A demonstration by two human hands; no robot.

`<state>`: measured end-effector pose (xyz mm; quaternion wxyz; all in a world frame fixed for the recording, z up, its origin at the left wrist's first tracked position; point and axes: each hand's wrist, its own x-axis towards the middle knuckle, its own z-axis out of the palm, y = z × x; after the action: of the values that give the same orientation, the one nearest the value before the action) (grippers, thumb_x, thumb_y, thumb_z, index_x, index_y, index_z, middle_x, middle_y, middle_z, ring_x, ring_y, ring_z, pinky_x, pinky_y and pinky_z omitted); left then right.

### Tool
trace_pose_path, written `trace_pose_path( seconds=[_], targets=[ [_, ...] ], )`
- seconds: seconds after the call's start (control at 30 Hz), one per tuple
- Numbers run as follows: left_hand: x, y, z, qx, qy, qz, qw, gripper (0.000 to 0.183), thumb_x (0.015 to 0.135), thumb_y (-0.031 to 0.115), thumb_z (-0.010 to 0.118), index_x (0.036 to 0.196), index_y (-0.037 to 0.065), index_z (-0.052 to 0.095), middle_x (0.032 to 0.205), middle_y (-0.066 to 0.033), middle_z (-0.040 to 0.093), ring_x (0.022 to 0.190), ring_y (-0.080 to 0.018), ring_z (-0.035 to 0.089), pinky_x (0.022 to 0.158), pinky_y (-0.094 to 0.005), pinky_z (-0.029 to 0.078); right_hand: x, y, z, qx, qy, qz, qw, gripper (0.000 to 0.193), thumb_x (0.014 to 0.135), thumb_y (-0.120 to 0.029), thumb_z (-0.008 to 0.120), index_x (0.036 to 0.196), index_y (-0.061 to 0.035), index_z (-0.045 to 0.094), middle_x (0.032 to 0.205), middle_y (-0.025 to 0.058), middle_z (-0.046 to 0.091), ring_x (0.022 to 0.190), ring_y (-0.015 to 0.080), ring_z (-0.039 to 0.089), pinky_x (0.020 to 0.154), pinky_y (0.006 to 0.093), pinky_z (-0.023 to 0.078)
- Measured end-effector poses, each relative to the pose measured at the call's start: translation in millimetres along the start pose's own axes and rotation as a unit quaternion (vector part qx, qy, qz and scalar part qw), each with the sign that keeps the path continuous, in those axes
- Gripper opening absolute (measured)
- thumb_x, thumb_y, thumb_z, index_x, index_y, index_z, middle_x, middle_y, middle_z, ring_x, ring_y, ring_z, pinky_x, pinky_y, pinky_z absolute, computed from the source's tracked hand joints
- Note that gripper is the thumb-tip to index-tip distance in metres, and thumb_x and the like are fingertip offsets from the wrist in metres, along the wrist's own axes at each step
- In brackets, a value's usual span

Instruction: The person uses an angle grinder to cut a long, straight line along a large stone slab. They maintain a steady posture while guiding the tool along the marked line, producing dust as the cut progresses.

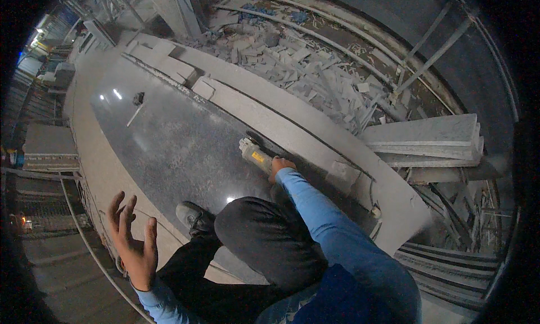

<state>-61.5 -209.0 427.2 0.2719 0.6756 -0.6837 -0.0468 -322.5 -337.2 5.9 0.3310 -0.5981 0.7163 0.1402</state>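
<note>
My right hand (280, 168) grips the rear of a dusty angle grinder (256, 156) with a yellow label. The grinder's head rests at the far edge of a dark polished stone slab (174, 138); its disc is mostly hidden. On the left my left hand (135, 242) is raised, fingers spread, holding nothing. My bent knee and shoe (194, 216) are on the slab between the two hands. Farther off on the slab lie a small dark lump (138, 98) and a thin pale strip (135, 115).
Pale stone strips (270, 121) run along the slab's far side. Beyond lies a heap of broken stone offcuts (298, 65). Stacked slabs (424, 138) stand at the right, more blocks (50, 145) at the left. A cable (373, 197) lies near the right end.
</note>
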Motion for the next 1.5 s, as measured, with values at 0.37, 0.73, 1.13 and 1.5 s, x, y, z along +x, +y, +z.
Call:
trace_pose_path(
  seconds=[0.37, 0.73, 1.13, 1.5],
  targets=[
    [-7, 10, -3, 0.021, -0.025, -0.009, 0.999, 0.041, 0.074, 0.007, 0.064, 0.114, 0.003, 0.055, 0.126, -0.0161, 0.042, 0.118, -0.0312, 0.041, 0.094, -0.0397, 0.038, -32, -37, -41, 0.006, 0.013, -0.019, 1.000, 0.056, 0.064, -0.025, 0.068, 0.114, -0.0060, 0.051, 0.113, 0.0150, 0.058, 0.106, 0.0289, 0.056, 0.091, 0.0389, 0.045],
    [-22, 16, 0, 0.008, -0.009, -0.004, 1.000, 0.040, 0.075, 0.009, 0.065, 0.114, 0.003, 0.055, 0.126, -0.0160, 0.042, 0.117, -0.0308, 0.042, 0.092, -0.0391, 0.038, -28, -41, -47, -0.013, 0.007, -0.028, 1.000, 0.055, 0.065, -0.028, 0.069, 0.114, -0.0086, 0.053, 0.113, 0.0122, 0.059, 0.105, 0.0259, 0.057, 0.089, 0.0397, 0.046],
    [26, -16, -19, -0.009, -0.004, -0.004, 1.000, 0.040, 0.076, 0.008, 0.064, 0.114, 0.003, 0.055, 0.127, -0.0149, 0.041, 0.118, -0.0308, 0.041, 0.093, -0.0400, 0.038, 35, -2, 20, 0.022, -0.012, 0.079, 0.997, 0.070, 0.059, -0.034, 0.075, 0.118, -0.0064, 0.049, 0.116, 0.0139, 0.057, 0.106, 0.0282, 0.056, 0.089, 0.0412, 0.046],
    [-6, -5, -9, 0.004, -0.009, -0.045, 0.999, 0.041, 0.075, 0.007, 0.064, 0.114, 0.003, 0.055, 0.127, -0.0152, 0.041, 0.119, -0.0315, 0.041, 0.094, -0.0409, 0.037, -48, -38, -54, -0.041, -0.054, -0.045, 0.997, 0.067, 0.064, -0.029, 0.071, 0.121, -0.0057, 0.045, 0.118, 0.0144, 0.055, 0.108, 0.0291, 0.054, 0.092, 0.0390, 0.044]
  ],
)
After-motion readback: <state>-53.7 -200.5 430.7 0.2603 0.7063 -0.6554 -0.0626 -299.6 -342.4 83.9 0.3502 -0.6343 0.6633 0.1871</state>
